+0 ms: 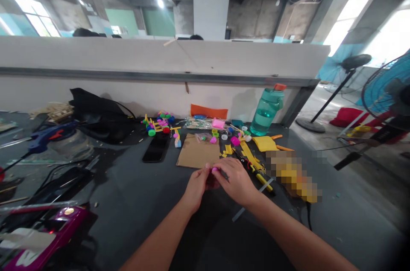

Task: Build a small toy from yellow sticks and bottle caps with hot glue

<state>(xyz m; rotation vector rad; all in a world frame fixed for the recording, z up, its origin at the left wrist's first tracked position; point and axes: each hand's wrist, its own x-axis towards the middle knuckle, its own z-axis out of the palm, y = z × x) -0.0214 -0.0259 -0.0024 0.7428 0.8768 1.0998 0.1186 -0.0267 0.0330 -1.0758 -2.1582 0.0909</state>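
A small pink lump (215, 170) shows between my hands, just past the near edge of a piece of brown cardboard (192, 153). My right hand (235, 179) pinches it between thumb and fingers. From the other side, my left hand (197, 185) closes its fingers against the same lump; its lower fingers are partly hidden. Beyond the cardboard lie a pink packet (218, 123) and several small coloured pots and pieces, among them a magenta one (235, 140). Scissors (250, 165) and yellow strips (251, 155) lie to the right of my hands.
A black phone (156, 148) lies left of the cardboard. A teal bottle (266, 111) stands by the low white partition (144, 55). Leftward are a blue glue gun (53, 136) and a purple device (64, 230). At right are a yellow packet (265, 143) and a fan (392, 87).
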